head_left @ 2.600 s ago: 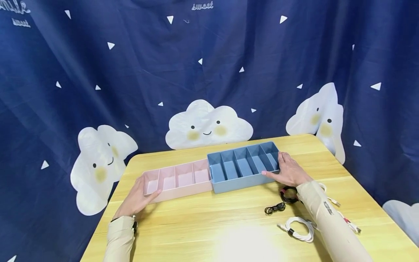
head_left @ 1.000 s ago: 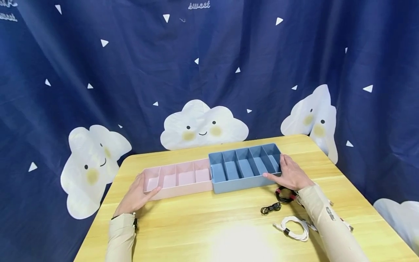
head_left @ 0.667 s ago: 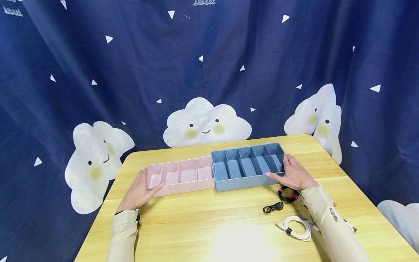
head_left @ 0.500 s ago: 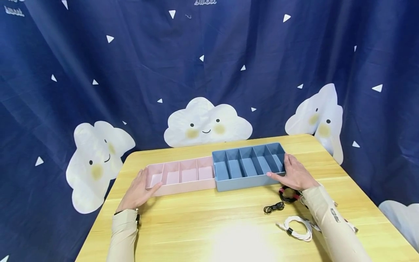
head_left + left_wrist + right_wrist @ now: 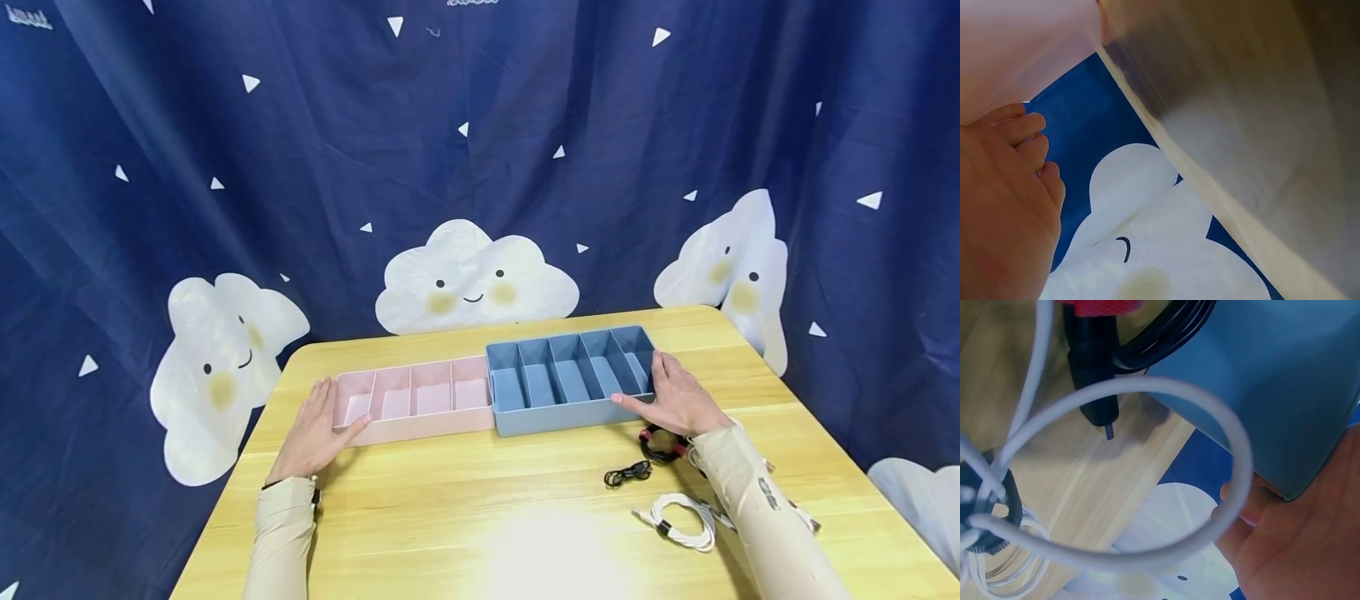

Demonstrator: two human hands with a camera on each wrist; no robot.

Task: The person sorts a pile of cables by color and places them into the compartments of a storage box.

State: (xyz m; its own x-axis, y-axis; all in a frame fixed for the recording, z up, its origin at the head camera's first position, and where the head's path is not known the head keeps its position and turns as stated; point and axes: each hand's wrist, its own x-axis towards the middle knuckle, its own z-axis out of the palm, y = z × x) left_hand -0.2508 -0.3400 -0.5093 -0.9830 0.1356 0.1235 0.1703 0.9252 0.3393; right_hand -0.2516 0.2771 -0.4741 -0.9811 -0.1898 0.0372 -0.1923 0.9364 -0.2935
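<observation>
A pink divided storage box [image 5: 420, 427] and a larger blue one [image 5: 573, 415] stand end to end on the table, touching or nearly so. Their compartments hold nothing. My left hand [image 5: 311, 437] holds the pink box's left end, thumb on the front rim and fingers along the end wall. At the blue box's right end, my right hand [image 5: 678, 398] holds the corner, with its thumb over the front edge. The left wrist view shows bent fingers [image 5: 1035, 134] under the pink wall. In the right wrist view, fingers [image 5: 1260, 503] wrap behind the blue box's edge.
Near my right forearm lie a black cable with red ties [image 5: 660, 457], a small black cable bundle [image 5: 628, 474] and a coiled white cable [image 5: 693, 542]. More cable ends show beyond the sleeve. A blue cloud-print curtain [image 5: 480, 167] hangs behind the wooden table [image 5: 420, 517].
The pink box's left end has swung slightly away from me with my left hand, more in line with the blue box. The head view has shifted a little; both hands keep their holds.
</observation>
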